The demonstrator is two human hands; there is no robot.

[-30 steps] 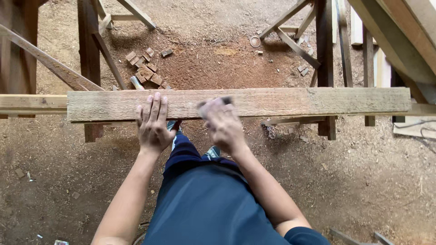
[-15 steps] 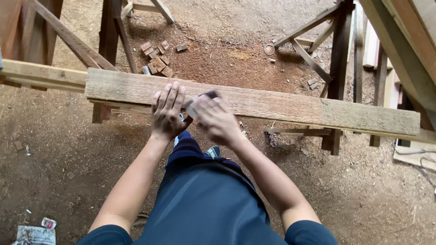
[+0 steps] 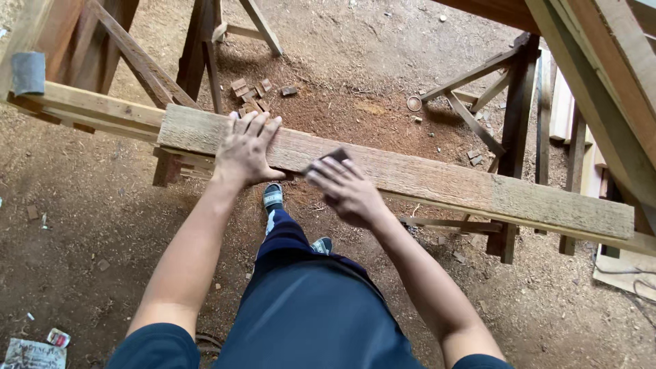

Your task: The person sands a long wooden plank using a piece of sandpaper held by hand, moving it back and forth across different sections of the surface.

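Observation:
A long rough wooden plank (image 3: 478, 190) lies across a wooden trestle frame, running from upper left to right. My left hand (image 3: 247, 150) lies flat on the plank near its left end, fingers spread. My right hand (image 3: 345, 188) presses a small dark sanding pad (image 3: 333, 156) against the plank's near edge, just right of the left hand. Only a corner of the pad shows beyond my fingers. My legs in dark blue trousers and sandalled feet (image 3: 273, 197) stand below the plank.
Wooden trestle legs (image 3: 519, 102) stand at right and more timber frames (image 3: 123, 48) at upper left. Small wood offcuts (image 3: 253, 92) lie on the sawdust-covered dirt floor behind the plank. A grey pad (image 3: 29, 72) rests on the left rail. Paper scraps (image 3: 34, 352) lie at lower left.
The view has swung, so the plank now slants down to the right. My right hand with the pad has slid to the right, away from my left hand, which stays flat on the plank.

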